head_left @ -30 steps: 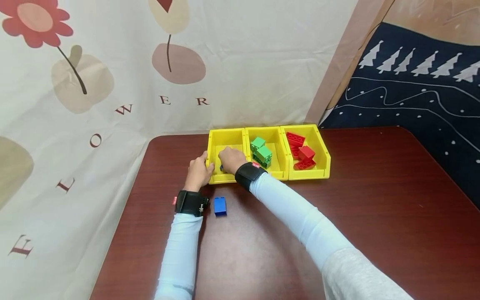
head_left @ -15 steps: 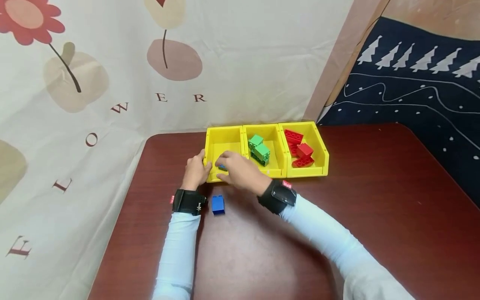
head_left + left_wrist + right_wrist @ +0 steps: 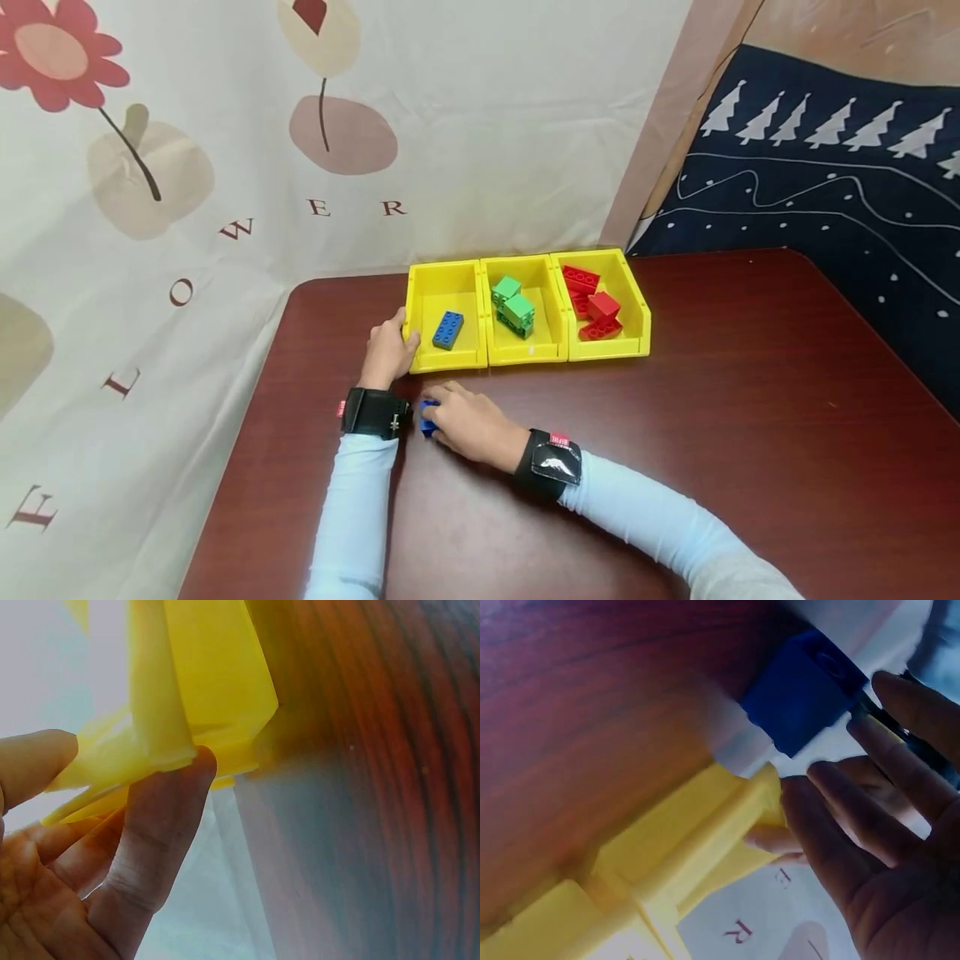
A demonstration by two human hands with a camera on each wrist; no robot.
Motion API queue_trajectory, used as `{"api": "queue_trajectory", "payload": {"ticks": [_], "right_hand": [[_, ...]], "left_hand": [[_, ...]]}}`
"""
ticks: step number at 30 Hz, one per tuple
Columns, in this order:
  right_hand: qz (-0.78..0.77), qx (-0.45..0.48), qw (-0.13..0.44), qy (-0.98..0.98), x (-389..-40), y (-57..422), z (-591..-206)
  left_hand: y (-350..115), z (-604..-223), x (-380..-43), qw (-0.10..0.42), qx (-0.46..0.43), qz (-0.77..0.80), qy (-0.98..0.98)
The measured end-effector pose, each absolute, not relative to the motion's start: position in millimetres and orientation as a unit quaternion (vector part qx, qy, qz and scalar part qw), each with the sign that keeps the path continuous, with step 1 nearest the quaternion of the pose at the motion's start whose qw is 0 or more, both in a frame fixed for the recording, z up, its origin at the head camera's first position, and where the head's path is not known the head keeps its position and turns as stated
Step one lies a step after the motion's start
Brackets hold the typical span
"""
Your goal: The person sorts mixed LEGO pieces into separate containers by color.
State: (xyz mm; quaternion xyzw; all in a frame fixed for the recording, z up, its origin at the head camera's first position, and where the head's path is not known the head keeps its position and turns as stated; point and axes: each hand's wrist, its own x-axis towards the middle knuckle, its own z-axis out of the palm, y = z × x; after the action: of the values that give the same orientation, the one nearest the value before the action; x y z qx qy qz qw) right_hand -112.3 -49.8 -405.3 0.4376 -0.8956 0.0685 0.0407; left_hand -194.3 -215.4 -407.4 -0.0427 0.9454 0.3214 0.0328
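My left hand [image 3: 387, 353] grips the outer side wall of the leftmost yellow bin [image 3: 451, 362]. In the left wrist view, the thumb and fingers of that hand [image 3: 142, 855] lie on either side of a yellow wall. My right hand [image 3: 476, 427] is over the table in front of the bins, its fingers spread around a blue brick [image 3: 427, 418]. Seen from the right wrist, this brick [image 3: 802, 694] sits beside loosely bent fingers and does not look pinched. Another blue brick [image 3: 447, 330] lies studs up inside the left bin.
Joined to the left bin are a middle bin [image 3: 529, 357] holding several green bricks [image 3: 516, 307] and a right bin [image 3: 637, 333] holding several red bricks [image 3: 600, 308]. The dark red table [image 3: 750, 400] meets a printed curtain [image 3: 487, 125] behind.
My right hand has withdrawn from the left bin, leaving a blue brick in it, and come toward me to the blue brick on the table. My left hand stays at the bin wall.
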Motion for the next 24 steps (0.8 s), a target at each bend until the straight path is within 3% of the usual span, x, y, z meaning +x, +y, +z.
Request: {"api": "queue_trajectory", "payload": {"ticks": [24], "right_hand": [[0.110, 0.427, 0.031, -0.897, -123.4, -50.1, -411.1]], "left_hand": [[-216.3, -407.1, -196.8, 0.032, -0.041, 0.327, 0.944]]}}
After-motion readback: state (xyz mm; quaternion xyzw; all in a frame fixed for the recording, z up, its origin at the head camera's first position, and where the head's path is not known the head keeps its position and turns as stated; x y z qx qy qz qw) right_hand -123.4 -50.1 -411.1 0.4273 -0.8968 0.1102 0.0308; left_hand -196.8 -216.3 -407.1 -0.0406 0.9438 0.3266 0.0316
